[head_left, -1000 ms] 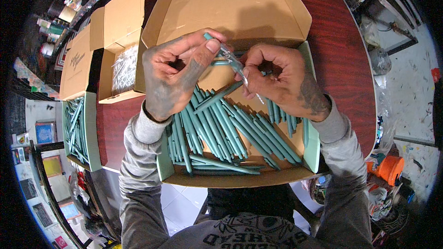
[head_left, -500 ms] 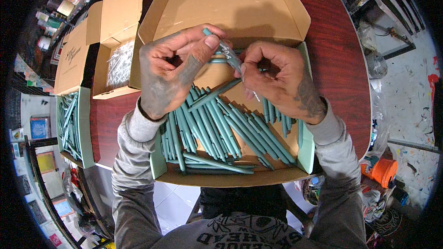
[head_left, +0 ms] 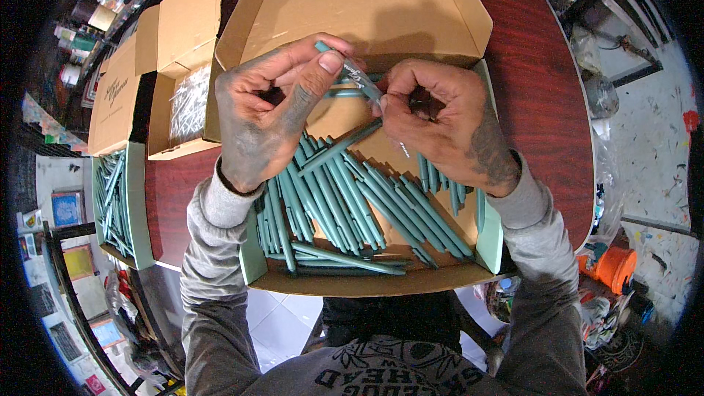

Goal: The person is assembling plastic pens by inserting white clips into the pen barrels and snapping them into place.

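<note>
A teal pen (head_left: 358,78) with pale print on its barrel slants between my hands, above the open box. My left hand (head_left: 264,110) is closed on its upper end, thumb and forefinger pinching the barrel. The thumb and fingertips of my right hand (head_left: 447,125) are closed at the pen's lower end, and they hide its tip. Under both hands a shallow cardboard box (head_left: 490,238) with pale green sides holds many teal pens (head_left: 330,198), mostly lying side by side at a slant. Some pens lie partly hidden beneath my right hand.
Left of my left hand stands a small open carton (head_left: 213,128) filled with thin clear-white sticks (head_left: 192,103). Farther left, a pale green box (head_left: 138,205) of teal pens sits at the edge of the dark red table (head_left: 546,139). An orange container (head_left: 614,268) is at the right, beyond the table.
My left hand and the pen have shifted very slightly left. The grip of both hands looks the same, and the pens in the box have not moved.
</note>
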`<act>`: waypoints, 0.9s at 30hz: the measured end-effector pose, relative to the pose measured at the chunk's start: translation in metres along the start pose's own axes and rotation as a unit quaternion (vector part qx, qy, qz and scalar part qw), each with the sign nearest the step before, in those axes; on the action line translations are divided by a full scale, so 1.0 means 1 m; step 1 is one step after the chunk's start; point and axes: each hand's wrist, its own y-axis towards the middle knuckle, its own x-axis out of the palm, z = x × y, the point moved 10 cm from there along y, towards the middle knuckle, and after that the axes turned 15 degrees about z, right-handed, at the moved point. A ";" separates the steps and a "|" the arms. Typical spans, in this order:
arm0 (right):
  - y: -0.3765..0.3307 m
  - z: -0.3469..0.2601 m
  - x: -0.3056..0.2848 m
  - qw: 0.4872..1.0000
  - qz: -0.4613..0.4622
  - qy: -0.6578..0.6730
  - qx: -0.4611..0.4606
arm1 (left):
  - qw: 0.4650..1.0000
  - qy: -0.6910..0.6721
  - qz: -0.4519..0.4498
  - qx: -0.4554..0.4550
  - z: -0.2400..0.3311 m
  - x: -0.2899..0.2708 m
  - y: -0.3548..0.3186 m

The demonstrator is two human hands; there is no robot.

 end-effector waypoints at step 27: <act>-0.019 -0.087 -0.033 0.999 -0.044 -0.008 -0.015 | 0.955 -0.198 -0.055 -0.212 0.016 -0.013 -0.026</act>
